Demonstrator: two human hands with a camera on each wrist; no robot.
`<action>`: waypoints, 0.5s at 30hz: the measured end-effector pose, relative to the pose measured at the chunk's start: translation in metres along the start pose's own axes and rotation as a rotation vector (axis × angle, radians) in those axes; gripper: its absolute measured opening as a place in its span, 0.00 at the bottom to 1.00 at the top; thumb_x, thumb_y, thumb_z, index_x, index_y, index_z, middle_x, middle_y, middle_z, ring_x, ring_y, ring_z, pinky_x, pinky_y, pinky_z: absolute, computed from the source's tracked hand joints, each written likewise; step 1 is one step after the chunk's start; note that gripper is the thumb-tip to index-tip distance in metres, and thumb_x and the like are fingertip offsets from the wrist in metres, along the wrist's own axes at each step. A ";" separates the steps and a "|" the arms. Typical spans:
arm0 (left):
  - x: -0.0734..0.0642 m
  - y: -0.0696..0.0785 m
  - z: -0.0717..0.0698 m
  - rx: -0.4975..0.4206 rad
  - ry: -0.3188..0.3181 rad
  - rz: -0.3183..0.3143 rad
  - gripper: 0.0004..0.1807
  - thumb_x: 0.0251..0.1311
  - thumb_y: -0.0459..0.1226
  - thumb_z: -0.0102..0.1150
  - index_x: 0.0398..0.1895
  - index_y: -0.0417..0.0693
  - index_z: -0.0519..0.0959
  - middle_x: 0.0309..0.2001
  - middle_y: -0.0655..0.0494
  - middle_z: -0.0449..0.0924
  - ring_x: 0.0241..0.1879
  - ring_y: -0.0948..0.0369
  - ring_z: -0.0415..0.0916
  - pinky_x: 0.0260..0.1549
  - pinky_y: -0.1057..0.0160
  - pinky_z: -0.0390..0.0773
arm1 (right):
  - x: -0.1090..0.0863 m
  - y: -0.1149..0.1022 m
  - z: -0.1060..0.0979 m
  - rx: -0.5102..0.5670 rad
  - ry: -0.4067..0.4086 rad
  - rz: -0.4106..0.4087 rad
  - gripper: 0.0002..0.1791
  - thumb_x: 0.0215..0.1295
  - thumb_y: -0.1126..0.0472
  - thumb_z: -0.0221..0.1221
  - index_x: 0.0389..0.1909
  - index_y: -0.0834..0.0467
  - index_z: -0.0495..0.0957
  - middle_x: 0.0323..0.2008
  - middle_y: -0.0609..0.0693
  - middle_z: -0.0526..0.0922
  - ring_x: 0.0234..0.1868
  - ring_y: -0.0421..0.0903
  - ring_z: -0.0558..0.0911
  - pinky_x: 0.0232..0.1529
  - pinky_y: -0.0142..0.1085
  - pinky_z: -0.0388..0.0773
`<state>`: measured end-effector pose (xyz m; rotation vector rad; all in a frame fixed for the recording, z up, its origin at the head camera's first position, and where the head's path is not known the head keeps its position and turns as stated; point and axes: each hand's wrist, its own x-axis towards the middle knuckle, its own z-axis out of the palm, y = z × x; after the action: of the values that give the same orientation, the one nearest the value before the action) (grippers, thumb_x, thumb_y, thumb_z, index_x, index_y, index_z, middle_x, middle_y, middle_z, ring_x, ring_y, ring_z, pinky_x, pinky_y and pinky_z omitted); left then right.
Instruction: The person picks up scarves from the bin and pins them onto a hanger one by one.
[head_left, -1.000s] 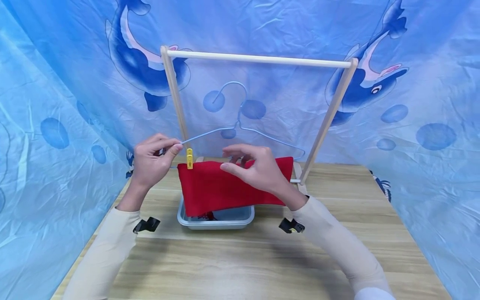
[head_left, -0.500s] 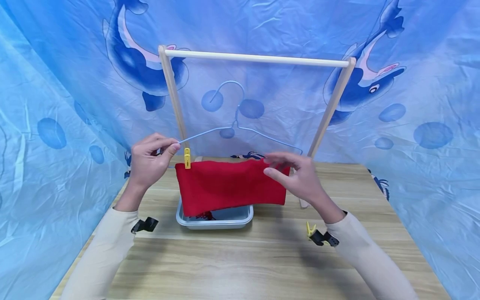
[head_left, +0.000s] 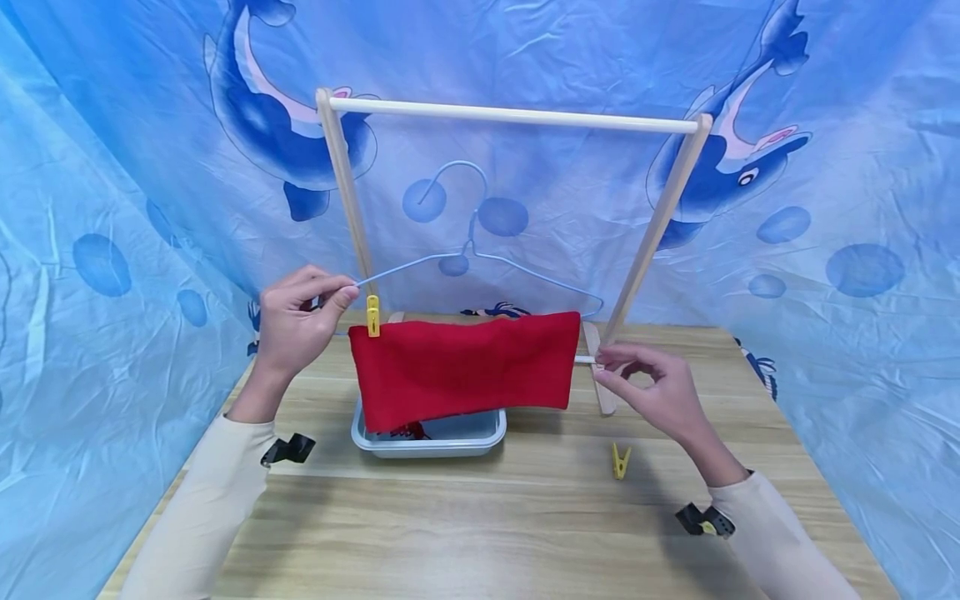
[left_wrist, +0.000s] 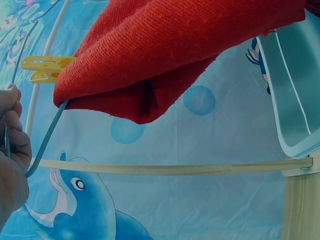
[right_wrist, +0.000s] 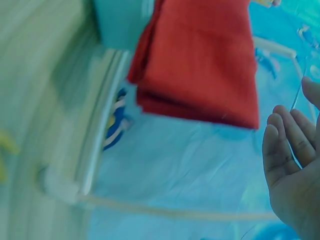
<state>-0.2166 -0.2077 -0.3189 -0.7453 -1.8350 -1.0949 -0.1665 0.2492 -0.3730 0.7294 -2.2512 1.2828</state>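
Observation:
A light blue wire hanger (head_left: pixel 480 254) is held up by my left hand (head_left: pixel 303 321), which pinches it at the left shoulder. Folded over its bottom bar hangs a red knit cloth (head_left: pixel 465 367). One yellow clothespin (head_left: pixel 373 317) clips the cloth's top left corner; the left wrist view shows this clothespin (left_wrist: pixel 47 67) close to my fingertips. To the right of the cloth, my right hand (head_left: pixel 656 387) hovers with loosely bent fingers and nothing in it. Below that hand a second yellow clothespin (head_left: pixel 620 461) lies on the table.
Behind the hanger stands a wooden rack with a white top rail (head_left: pixel 517 117). A pale blue basin (head_left: pixel 427 450) sits under the cloth, with something dark red inside. Blue dolphin-print curtains (head_left: pixel 862 167) surround the wooden table (head_left: pixel 450 533).
My right hand has moved from in front of the cloth to the right and down, uncovering the cloth's right end and the loose clothespin. My left hand keeps its pinch on the hanger.

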 end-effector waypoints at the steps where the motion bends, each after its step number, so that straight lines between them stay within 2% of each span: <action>1: 0.000 0.000 0.000 0.000 -0.001 -0.001 0.09 0.49 0.19 0.73 0.32 0.36 0.89 0.25 0.49 0.78 0.24 0.70 0.64 0.23 0.72 0.59 | -0.003 0.002 -0.002 -0.003 -0.003 0.013 0.17 0.53 0.78 0.70 0.46 0.68 0.85 0.38 0.61 0.89 0.35 0.32 0.83 0.36 0.24 0.79; 5: 0.000 0.000 0.000 -0.008 -0.003 0.000 0.09 0.49 0.19 0.72 0.32 0.35 0.89 0.25 0.49 0.78 0.25 0.69 0.64 0.23 0.71 0.59 | -0.018 0.019 -0.010 -0.063 -0.014 0.066 0.16 0.54 0.77 0.70 0.45 0.67 0.86 0.38 0.62 0.88 0.35 0.31 0.83 0.36 0.24 0.79; 10: 0.000 -0.001 0.000 -0.009 -0.006 0.003 0.08 0.50 0.19 0.72 0.33 0.36 0.89 0.25 0.50 0.79 0.24 0.69 0.65 0.23 0.71 0.59 | -0.039 0.048 -0.018 -0.111 -0.025 0.176 0.15 0.60 0.68 0.71 0.49 0.58 0.86 0.39 0.54 0.90 0.37 0.32 0.83 0.38 0.25 0.79; 15: 0.000 -0.002 -0.001 -0.006 -0.006 -0.004 0.08 0.49 0.19 0.72 0.33 0.34 0.89 0.26 0.49 0.80 0.24 0.69 0.65 0.23 0.72 0.60 | -0.058 0.066 -0.018 -0.186 -0.047 0.269 0.14 0.62 0.58 0.72 0.49 0.55 0.87 0.37 0.48 0.89 0.35 0.33 0.84 0.36 0.27 0.80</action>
<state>-0.2182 -0.2092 -0.3202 -0.7501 -1.8399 -1.1019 -0.1620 0.3066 -0.4423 0.4029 -2.5321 1.1588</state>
